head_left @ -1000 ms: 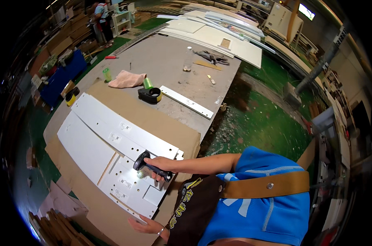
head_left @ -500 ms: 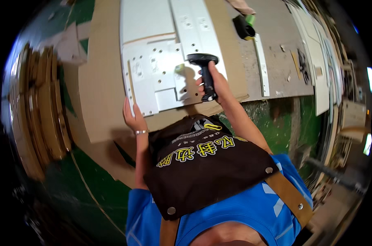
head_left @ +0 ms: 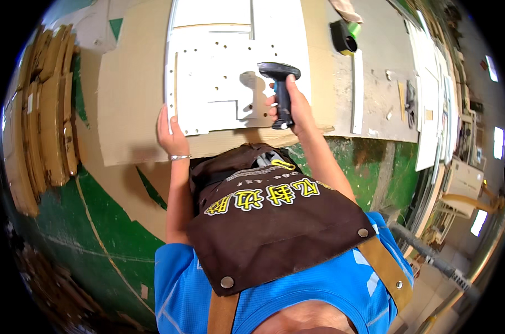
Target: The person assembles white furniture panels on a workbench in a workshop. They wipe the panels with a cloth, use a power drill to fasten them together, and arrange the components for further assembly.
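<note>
My right hand (head_left: 298,110) is closed round the handle of a black barcode scanner (head_left: 283,94), held upright over the right part of the white panels. Its shadow falls on the panel surface just left of it. My left hand (head_left: 173,136) rests at the near left corner of the white drilled panel (head_left: 202,103), its fingers stretched along the outer edge and the thumb toward the top face. Several white boards lie together here, some with round holes and a slot. Glare washes out most of their surface detail.
Brown cardboard (head_left: 132,89) lies under the panels. To the right, a black cup-like holder (head_left: 341,39) and a narrow white strip (head_left: 357,92) lie on a grey worktop (head_left: 383,114). Flat cardboard pieces (head_left: 46,111) stand stacked at the left, and long boards (head_left: 430,111) at the far right.
The whole view has shifted slightly and the panels look brighter, their labels washed out. Both hands keep about the same places over the panels, the scanner still held in my right hand.
</note>
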Motion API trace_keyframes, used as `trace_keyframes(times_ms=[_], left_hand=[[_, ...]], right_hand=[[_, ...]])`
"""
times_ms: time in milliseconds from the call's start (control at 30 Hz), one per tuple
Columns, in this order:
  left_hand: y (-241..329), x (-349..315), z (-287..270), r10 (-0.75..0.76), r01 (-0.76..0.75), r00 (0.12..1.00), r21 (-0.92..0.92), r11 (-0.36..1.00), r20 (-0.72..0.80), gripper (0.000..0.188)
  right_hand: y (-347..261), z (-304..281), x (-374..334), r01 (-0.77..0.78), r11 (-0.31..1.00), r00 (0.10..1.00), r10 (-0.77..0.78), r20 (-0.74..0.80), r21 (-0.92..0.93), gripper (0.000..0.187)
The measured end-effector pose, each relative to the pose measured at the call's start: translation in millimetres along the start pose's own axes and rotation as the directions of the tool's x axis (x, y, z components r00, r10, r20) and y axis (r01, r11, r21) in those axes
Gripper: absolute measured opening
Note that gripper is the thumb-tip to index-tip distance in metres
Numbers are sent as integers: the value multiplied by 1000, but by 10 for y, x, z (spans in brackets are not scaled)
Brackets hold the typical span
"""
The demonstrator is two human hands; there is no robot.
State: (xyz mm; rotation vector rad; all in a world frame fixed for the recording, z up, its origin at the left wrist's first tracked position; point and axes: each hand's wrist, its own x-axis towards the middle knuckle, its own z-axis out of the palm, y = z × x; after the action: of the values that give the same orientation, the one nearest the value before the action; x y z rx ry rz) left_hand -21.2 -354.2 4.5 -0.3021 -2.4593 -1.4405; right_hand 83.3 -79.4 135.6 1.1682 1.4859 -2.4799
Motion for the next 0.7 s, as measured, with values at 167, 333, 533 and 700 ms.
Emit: trace_keyframes(times_ms=[167, 333, 533, 700], left_hand=[[-95, -6, 27, -95, 93, 995, -132, 987, -6, 33], [-29, 5, -8, -32, 32, 999, -41, 999, -3, 34], [-9, 17, -49, -41, 41, 999, -40, 998, -9, 33], [3, 45, -70, -28, 27, 1000, -66, 997, -3, 33]], right_hand=[[-9, 50, -2, 41, 995, 998, -45, -43, -88, 59], [8, 3, -5, 57, 995, 998, -60, -34, -79, 60], [30, 36, -30, 77, 988, 996, -82, -36, -135, 60], [36, 49, -45, 69, 986, 996, -76, -43, -150, 61]])
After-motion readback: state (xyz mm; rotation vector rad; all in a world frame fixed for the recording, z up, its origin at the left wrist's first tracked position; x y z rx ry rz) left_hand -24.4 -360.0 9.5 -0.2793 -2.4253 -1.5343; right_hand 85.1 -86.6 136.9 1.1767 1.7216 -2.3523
